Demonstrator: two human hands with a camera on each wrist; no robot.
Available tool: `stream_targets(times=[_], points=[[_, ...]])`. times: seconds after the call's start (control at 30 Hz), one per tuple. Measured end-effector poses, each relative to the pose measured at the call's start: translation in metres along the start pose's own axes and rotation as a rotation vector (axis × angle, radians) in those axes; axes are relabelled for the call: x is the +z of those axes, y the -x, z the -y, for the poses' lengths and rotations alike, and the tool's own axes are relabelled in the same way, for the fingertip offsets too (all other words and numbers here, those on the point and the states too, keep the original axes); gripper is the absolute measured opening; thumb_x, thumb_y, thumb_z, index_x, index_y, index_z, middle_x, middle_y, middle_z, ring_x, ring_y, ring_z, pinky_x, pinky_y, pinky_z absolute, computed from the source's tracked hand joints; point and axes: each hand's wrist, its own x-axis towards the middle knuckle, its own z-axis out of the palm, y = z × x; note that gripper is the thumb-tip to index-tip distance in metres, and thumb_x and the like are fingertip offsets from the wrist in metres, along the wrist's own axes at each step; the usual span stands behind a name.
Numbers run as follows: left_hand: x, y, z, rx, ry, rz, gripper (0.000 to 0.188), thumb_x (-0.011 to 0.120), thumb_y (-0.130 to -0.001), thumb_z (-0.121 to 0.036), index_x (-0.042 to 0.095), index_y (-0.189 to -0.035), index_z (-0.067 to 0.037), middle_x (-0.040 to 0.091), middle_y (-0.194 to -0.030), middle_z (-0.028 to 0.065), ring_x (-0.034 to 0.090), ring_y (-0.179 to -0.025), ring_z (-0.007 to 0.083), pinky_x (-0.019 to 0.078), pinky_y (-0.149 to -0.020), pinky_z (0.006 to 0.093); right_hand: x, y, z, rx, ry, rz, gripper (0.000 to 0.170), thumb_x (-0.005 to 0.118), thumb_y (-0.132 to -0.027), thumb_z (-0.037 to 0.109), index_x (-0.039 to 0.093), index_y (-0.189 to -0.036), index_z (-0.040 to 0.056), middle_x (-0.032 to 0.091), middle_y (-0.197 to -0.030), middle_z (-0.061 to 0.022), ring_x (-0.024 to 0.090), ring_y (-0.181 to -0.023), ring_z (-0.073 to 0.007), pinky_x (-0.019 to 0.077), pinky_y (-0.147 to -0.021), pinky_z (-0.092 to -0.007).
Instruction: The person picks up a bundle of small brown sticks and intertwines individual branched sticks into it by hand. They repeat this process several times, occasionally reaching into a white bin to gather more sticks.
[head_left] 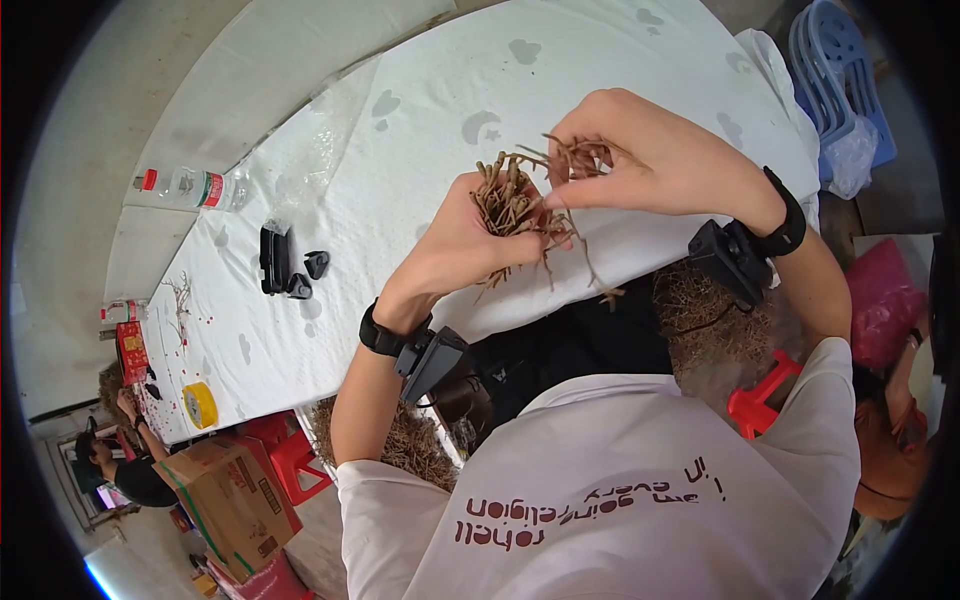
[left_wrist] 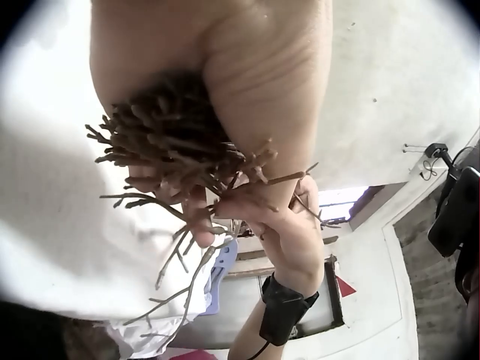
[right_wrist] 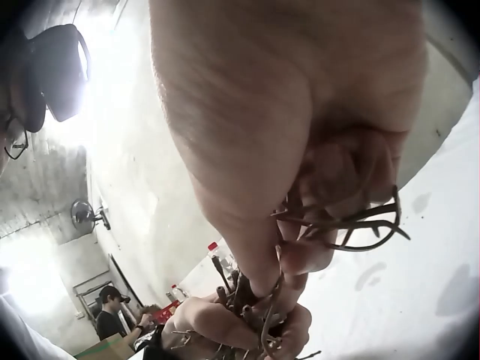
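In the head view the left hand (head_left: 455, 240) grips a thick bundle of brown twigs (head_left: 508, 200), their cut ends pointing up. Close beside it on the right, the right hand (head_left: 640, 150) holds a few thin twigs (head_left: 585, 156) in curled fingers, its thumb and fingertips at the bundle's edge. The left wrist view shows the bundle (left_wrist: 169, 135) packed in the left palm, with loose forked stems hanging below. In the right wrist view some thin twigs (right_wrist: 367, 225) stick out from the right hand's fingers.
A white patterned cloth (head_left: 400, 150) covers the table. On it are a black case (head_left: 273, 262), yellow tape (head_left: 200, 405) and plastic bottles (head_left: 215, 190). Twig piles (head_left: 715, 315) lie below the near edge. Another person (head_left: 140, 480) is at the far left, near a cardboard box (head_left: 230, 505).
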Motion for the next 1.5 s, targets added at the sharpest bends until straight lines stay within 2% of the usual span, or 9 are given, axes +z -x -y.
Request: stream_targets(times=[0.23, 0.33, 0.4, 0.5, 0.77, 0.93, 1.03, 1.2, 1.5], points=[[0.002, 0.004, -0.009, -0.082, -0.025, 0.100, 0.017, 0.070, -0.074, 0.003, 0.063, -0.089, 0.003, 0.068, -0.080, 0.0049, 0.071, -0.081, 0.0121, 0.0545, -0.069, 0.0266, 0.000, 0.003, 0.000, -0.010, 0.160, 0.116, 0.028, 0.082, -0.080, 0.020, 0.067, -0.088, -0.0028, 0.060, -0.073, -0.0072, 0.056, -0.068, -0.0143, 0.0425, -0.060, -0.0300], [0.001, 0.007, -0.002, -0.062, -0.140, 0.025, 0.017, 0.070, -0.074, 0.003, 0.061, -0.087, 0.003, 0.065, -0.076, 0.0035, 0.071, -0.078, 0.0122, 0.0546, -0.069, 0.0272, 0.010, 0.005, -0.014, 0.100, -0.150, 0.023, 0.031, 0.086, -0.075, 0.016, 0.067, -0.092, -0.0019, 0.060, -0.073, -0.0051, 0.055, -0.068, -0.0132, 0.0413, -0.061, -0.0302], [0.002, 0.010, 0.002, -0.049, -0.196, -0.015, 0.017, 0.070, -0.074, 0.004, 0.060, -0.087, 0.002, 0.063, -0.075, 0.0028, 0.071, -0.077, 0.0123, 0.0546, -0.068, 0.0274, 0.006, 0.006, -0.017, 0.114, -0.163, 0.104, 0.033, 0.087, -0.074, 0.014, 0.067, -0.096, -0.0013, 0.058, -0.072, -0.0029, 0.052, -0.067, -0.0118, 0.0398, -0.061, -0.0293], [0.002, 0.013, 0.006, 0.082, -0.067, -0.038, 0.018, 0.070, -0.074, 0.004, 0.056, -0.085, 0.000, 0.060, -0.073, 0.0027, 0.070, -0.076, 0.0151, 0.0546, -0.068, 0.0287, 0.002, 0.003, -0.014, 0.140, -0.190, 0.271, 0.041, 0.089, -0.072, 0.012, 0.067, -0.104, -0.0001, 0.052, -0.070, 0.0014, 0.047, -0.065, -0.0091, 0.0368, -0.061, -0.0274], [-0.004, 0.015, 0.013, 0.019, 0.509, 0.009, 0.020, 0.067, -0.077, 0.005, 0.052, -0.088, -0.002, 0.059, -0.076, 0.0066, 0.071, -0.079, 0.0222, 0.0545, -0.069, 0.0296, 0.014, 0.015, 0.003, -0.080, -0.256, 0.146, 0.060, 0.091, -0.069, 0.010, 0.060, -0.120, 0.0028, 0.033, -0.069, 0.0065, 0.030, -0.064, -0.0048, 0.0271, -0.062, -0.0217], [0.003, 0.019, 0.015, -0.020, 0.548, 0.064, 0.019, 0.069, -0.078, 0.004, 0.053, -0.085, -0.003, 0.059, -0.076, 0.0037, 0.067, -0.074, 0.0157, 0.0501, -0.065, 0.0260, 0.017, 0.015, 0.004, -0.010, -0.372, 0.128, 0.043, 0.091, -0.069, 0.009, 0.067, -0.104, 0.0018, 0.040, -0.065, 0.0068, 0.033, -0.059, -0.0040, 0.0280, -0.057, -0.0215], [0.000, 0.019, 0.018, 0.052, 0.099, 0.070, 0.020, 0.071, -0.080, 0.002, 0.053, -0.082, -0.005, 0.059, -0.075, 0.0014, 0.060, -0.067, 0.0089, 0.0440, -0.061, 0.0238, 0.016, 0.013, 0.004, 0.022, -0.330, 0.153, 0.034, 0.090, -0.069, 0.009, 0.070, -0.095, 0.0013, 0.044, -0.062, 0.0069, 0.035, -0.057, -0.0036, 0.0286, -0.054, -0.0219], [-0.002, 0.025, 0.019, 0.100, 0.042, 0.026, 0.020, 0.072, -0.082, -0.001, 0.052, -0.080, -0.006, 0.058, -0.075, -0.0002, 0.053, -0.064, 0.0053, 0.0409, -0.059, 0.0239, 0.016, 0.011, 0.006, -0.062, -0.346, 0.268, 0.019, 0.085, -0.074, 0.007, 0.073, -0.087, 0.0008, 0.051, -0.061, 0.0041, 0.040, -0.053, -0.0053, 0.0319, -0.051, -0.0238], [0.006, 0.027, 0.014, -0.101, 0.554, 0.124, 0.025, 0.076, -0.082, -0.003, 0.052, -0.080, -0.006, 0.058, -0.073, 0.0016, 0.061, -0.068, 0.0077, 0.0459, -0.062, 0.0246, 0.013, 0.012, 0.011, -0.249, -0.269, 0.351, 0.016, 0.079, -0.076, 0.004, 0.075, -0.092, 0.0014, 0.064, -0.067, -0.0031, 0.050, -0.053, -0.0125, 0.0369, -0.051, -0.0258]])
